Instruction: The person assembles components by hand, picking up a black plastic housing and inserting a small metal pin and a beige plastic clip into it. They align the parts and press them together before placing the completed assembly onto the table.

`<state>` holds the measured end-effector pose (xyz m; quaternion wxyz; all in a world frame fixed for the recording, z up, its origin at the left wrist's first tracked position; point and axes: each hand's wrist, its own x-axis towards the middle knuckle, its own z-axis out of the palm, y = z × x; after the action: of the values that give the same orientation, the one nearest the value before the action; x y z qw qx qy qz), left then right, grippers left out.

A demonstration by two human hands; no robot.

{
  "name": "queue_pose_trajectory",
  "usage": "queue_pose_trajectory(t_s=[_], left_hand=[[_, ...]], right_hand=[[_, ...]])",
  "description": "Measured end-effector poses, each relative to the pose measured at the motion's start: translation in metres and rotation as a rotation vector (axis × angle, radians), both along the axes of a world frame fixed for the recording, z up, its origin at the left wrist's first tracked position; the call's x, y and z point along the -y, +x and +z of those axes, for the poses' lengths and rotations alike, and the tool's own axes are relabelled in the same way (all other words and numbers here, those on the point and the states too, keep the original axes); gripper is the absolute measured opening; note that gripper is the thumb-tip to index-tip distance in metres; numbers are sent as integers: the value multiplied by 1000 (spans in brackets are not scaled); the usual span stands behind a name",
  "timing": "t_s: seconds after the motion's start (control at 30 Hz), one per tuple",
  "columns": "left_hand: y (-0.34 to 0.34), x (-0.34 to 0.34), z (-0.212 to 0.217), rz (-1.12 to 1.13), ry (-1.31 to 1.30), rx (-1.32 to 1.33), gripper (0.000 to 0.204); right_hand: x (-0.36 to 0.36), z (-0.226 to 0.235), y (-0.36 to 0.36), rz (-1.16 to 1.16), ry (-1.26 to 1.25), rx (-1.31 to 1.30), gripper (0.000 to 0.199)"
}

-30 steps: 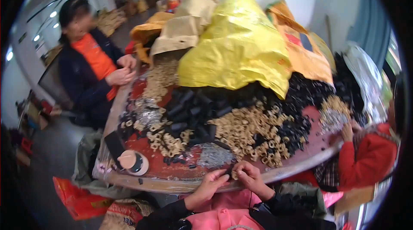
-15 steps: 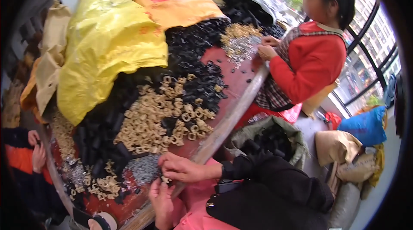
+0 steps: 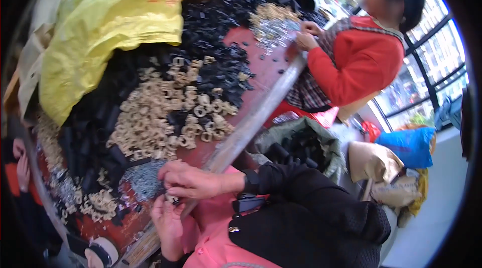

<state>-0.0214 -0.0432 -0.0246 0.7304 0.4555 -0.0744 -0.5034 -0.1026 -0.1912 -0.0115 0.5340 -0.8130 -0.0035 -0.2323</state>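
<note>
Evidently, the view is turning while both hands are keeping their hold

Compared with a second ago, the head view is swinging round to the person's right. The red table is now slanting across the scene, and the yellow sack is filling the upper left instead of the top centre. The co-worker in red, then cut off at the right rim, is showing far more fully, and the green sack of black tubes is standing in plainer sight. On the tabletop, the pale rings are lying heaped beside black pieces, with a silvery pile nearer the person.

At the table's near edge, the right hand is curling its fingers over a small piece, while the left hand is pinching it from below. The piece is sitting between both sets of fingertips, near the silvery pile, showing pale and dark; the fingers are hiding its exact form. The handling, it seems, is carrying on unbroken.
</note>
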Motion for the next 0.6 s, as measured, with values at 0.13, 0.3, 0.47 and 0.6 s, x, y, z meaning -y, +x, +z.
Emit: queue_pose_trajectory(t_s=[0.13, 0.3, 0.47, 0.6], left_hand=[[0, 1, -2, -106, 15, 6, 23], [-5, -6, -2, -88, 16, -10, 20], [-5, -10, 4, -76, -33, -24, 19], [-2, -8, 0, -82, -47, -35, 20]], right_hand=[[-2, 2, -7, 16, -46, 25, 17], [-9, 2, -16, -56, 22, 19, 30], [16, 0, -35, -177, -267, -97, 31], [32, -1, -51, -356, -617, -292, 26]])
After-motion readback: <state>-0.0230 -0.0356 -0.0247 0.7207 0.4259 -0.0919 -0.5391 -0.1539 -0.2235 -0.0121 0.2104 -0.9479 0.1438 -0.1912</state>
